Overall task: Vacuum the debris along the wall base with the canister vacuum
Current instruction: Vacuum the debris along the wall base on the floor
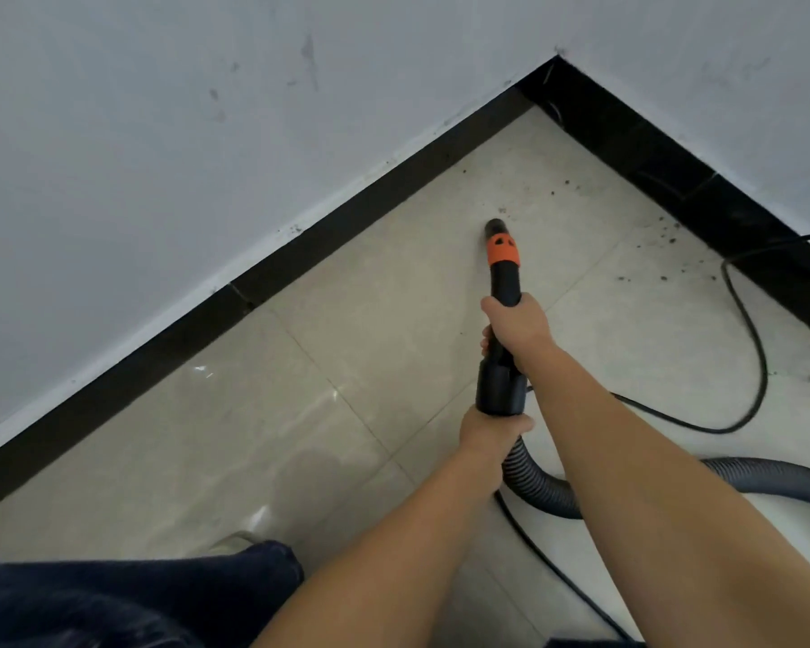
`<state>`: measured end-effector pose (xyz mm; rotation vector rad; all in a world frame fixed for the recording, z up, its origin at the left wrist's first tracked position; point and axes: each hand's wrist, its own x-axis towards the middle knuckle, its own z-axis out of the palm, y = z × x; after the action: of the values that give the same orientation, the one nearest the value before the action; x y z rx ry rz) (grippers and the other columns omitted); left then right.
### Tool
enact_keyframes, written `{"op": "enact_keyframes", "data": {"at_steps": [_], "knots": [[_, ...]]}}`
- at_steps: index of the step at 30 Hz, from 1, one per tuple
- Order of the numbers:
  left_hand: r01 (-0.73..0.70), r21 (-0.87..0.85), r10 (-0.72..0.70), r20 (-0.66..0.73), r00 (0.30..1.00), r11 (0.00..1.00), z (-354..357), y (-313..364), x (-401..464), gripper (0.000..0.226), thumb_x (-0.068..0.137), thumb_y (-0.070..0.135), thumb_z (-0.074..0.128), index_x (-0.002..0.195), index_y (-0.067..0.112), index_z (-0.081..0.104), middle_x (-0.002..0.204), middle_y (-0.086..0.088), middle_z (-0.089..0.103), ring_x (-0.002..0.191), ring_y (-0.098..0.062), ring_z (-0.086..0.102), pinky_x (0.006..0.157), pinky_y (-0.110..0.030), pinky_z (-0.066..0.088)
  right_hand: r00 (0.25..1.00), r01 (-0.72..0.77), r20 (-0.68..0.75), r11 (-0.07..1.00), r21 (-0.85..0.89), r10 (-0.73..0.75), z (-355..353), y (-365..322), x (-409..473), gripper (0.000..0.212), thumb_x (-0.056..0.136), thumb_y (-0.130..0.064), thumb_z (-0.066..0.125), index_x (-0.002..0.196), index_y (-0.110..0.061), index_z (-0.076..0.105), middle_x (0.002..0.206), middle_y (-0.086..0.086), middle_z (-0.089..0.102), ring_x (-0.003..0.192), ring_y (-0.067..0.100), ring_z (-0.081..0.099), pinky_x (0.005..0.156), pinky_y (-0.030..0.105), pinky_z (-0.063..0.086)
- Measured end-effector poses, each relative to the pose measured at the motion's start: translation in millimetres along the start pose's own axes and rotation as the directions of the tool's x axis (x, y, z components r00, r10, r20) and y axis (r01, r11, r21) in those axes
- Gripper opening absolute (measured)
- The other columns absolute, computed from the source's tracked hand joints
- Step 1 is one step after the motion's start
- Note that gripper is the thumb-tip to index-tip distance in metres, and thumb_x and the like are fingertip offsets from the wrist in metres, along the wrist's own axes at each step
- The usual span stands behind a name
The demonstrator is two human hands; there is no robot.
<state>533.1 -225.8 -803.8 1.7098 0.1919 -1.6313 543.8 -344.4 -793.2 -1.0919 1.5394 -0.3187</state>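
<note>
The debris (665,226) lies as dark specks on the pale floor (356,320), thickest close against the black skirting (674,170) of the right-hand wall. A thinner scatter trails back toward the corner, and a few more specks sit near the cord (758,348). The other skirting, running down to the left, looks nearly free of grit from here.

The nozzle (494,225) is down at the floor, or very near it; I cannot tell whether it quite touches. It sits out on the tile, apart from both walls, with one small speck just beyond its tip. The wand (503,278) points away from the person, up toward the corner, so the main mess lies off to the right of its line and somewhat ahead.

The right hand (517,322) is wrapped round the wand behind the orange collar (502,252) and is nearer the tip. The left hand (489,430) grips lower, where the ribbed hose (548,488) joins the black cuff, and the hose curls off to the right behind the arms.

To my eye the next move turns on swinging the tip rightward to the skirting, then running along it. The right hand would steer while the left feeds hose. The cord looping across that patch could snag.
</note>
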Motion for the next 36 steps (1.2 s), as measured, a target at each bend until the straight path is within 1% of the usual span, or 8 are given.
{"op": "enact_keyframes", "data": {"at_steps": [5,12,14,18,20,25,28,36], "knots": [[-0.110,0.101,0.105,0.058,0.993,0.989,3.3,16.0,4.4,0.032,0.075,0.001,0.070,0.104,0.011,0.060,0.094,-0.008,0.062,0.089,-0.023,0.057,0.075,-0.028,0.045,0.990,-0.070,-0.107,0.986,0.149,0.087,-20.1,-11.2,12.1,0.015,0.087,-0.015,0.056,0.097,-0.010,0.046,0.063,0.011,0.053,0.045,0.022,0.051,0.049,0.031,0.048],[-0.070,-0.021,0.070,-0.012,0.997,0.997,-13.1,31.1,17.6,0.037,0.074,0.006,0.074,0.109,0.013,0.063,0.102,-0.009,0.068,0.097,-0.028,0.063,0.082,-0.039,0.052,0.998,-0.051,0.041,0.998,0.022,0.051,23.9,-36.4,18.6,0.015,0.087,-0.017,0.057,0.096,-0.011,0.046,0.064,0.010,0.053,0.045,0.021,0.051,0.045,0.028,0.048],[-0.062,0.000,0.062,0.005,0.998,0.998,-21.9,38.1,19.7,0.036,0.074,0.007,0.075,0.107,0.016,0.062,0.100,-0.008,0.068,0.095,-0.028,0.064,0.081,-0.040,0.053,0.998,-0.064,0.015,0.997,0.030,0.063,31.8,-39.6,20.1,0.017,0.086,-0.017,0.057,0.097,-0.012,0.047,0.065,0.010,0.054,0.046,0.021,0.051,0.045,0.028,0.048],[-0.071,0.132,0.065,0.051,0.997,0.989,-30.3,55.1,22.0,0.041,0.076,0.005,0.071,0.114,0.013,0.058,0.085,0.003,0.058,0.080,-0.016,0.056,0.073,-0.030,0.046,0.987,-0.088,-0.118,0.986,0.143,0.106,24.1,-43.5,24.6,0.017,0.088,-0.017,0.058,0.098,-0.008,0.047,0.064,0.011,0.053,0.046,0.023,0.051,0.047,0.030,0.048],[-0.099,0.203,0.086,0.071,0.994,0.974,-30.3,62.4,21.9,0.043,0.076,0.005,0.070,0.117,0.012,0.057,0.085,0.002,0.057,0.082,-0.018,0.055,0.074,-0.030,0.045,0.981,-0.091,-0.150,0.978,0.189,0.121,18.8,-45.6,26.9,0.016,0.089,-0.015,0.057,0.097,-0.008,0.046,0.063,0.011,0.052,0.046,0.023,0.051,0.047,0.030,0.049],[-0.098,0.184,0.092,0.042,0.995,0.978,-36.3,71.2,34.1,0.042,0.077,0.007,0.071,0.117,0.010,0.060,0.107,-0.011,0.065,0.102,-0.029,0.061,0.081,-0.036,0.050,0.995,-0.064,-0.072,0.992,0.106,0.072,37.1,-59.4,38.6,0.019,0.088,-0.016,0.057,0.100,-0.008,0.046,0.065,0.011,0.054,0.046,0.022,0.051,0.043,0.027,0.048],[-0.100,0.137,0.106,-0.036,0.994,0.986,-46.1,77.6,47.4,0.037,0.077,0.010,0.068,0.113,0.009,0.063,0.102,-0.013,0.067,0.100,-0.033,0.063,0.070,-0.031,0.046,0.999,-0.033,0.000,0.998,0.055,0.033,59.6,-68.9,46.2,0.020,0.087,-0.018,0.057,0.102,-0.010,0.047,0.068,0.010,0.055,0.047,0.021,0.052,0.042,0.024,0.045],[-0.224,0.196,0.229,0.001,0.974,0.955,-41.6,96.0,59.9,0.038,0.082,0.010,0.067,0.119,0.013,0.057,0.086,0.006,0.055,0.086,-0.017,0.054,0.075,-0.026,0.041,0.998,-0.042,-0.047,0.987,0.152,0.050,52.8,-83.1,64.0,0.020,0.089,-0.017,0.058,0.102,-0.007,0.047,0.066,0.011,0.054,0.048,0.024,0.052,0.046,0.029,0.049]]}}
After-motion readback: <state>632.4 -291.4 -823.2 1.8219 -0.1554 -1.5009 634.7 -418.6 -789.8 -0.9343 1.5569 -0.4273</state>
